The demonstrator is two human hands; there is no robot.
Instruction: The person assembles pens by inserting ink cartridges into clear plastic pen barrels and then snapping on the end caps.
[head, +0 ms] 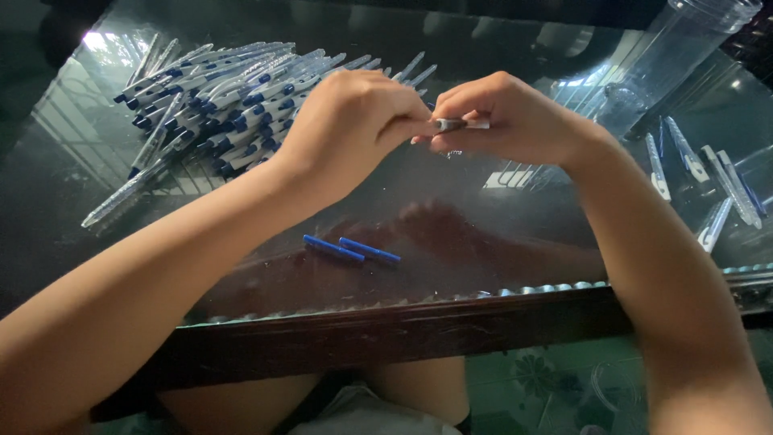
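- Left hand: raised above the glass table, fingers curled in, tips pinched on one end of a small pen part.
- Right hand: level with the left and nearly touching it, fingers closed around the other end of the same pen part, thumb on top.
- Pen part: short, grey and white, held level between the two hands above the table's middle; most of it is hidden by the fingers.
- Two blue pen pieces: lie side by side on the glass, below the hands, near the table's front edge.
- Pile of pens: white and blue, heaped on the far left of the table, well apart from the hands.
- Loose pen barrels: scattered at the right side of the table.
- Clear plastic container: lies tilted at the far right, beyond the right hand.
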